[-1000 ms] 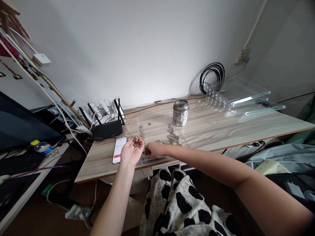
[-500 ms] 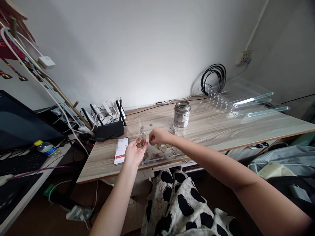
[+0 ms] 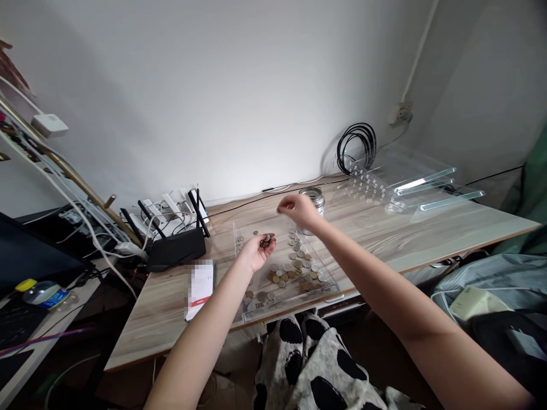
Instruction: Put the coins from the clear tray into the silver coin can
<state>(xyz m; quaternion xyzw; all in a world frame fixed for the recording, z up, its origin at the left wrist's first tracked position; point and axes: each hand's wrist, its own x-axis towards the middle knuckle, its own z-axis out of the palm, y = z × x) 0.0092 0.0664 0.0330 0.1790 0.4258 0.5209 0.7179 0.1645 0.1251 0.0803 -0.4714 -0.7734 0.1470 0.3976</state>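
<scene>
My left hand (image 3: pixel 257 252) is palm up and cupped over the clear tray, its fingers curled around several coins (image 3: pixel 266 240). Farther back and to the right, my right hand (image 3: pixel 302 210) is raised with thumb and fingers pinched together; whatever lies between them is too small to make out. It partly covers a round metal tin (image 3: pixel 317 197) with an open top. Below both hands, silver and brass-coloured coins (image 3: pixel 298 264) lie scattered in the clear plastic tray (image 3: pixel 290 304), densest towards its front right.
A phone (image 3: pixel 200 290) lies left of the tray, beside a black router (image 3: pixel 176 249) with antennas. Clear acrylic shelves (image 3: pixel 427 188) and a coiled black cable (image 3: pixel 356 147) occupy the back right. A bottle (image 3: pixel 47 295) lies on the side desk at left.
My right hand has risen from over the tray to in front of the tin. My left hand has moved right and back, its fingers now curled more around the coins. The view has shifted.
</scene>
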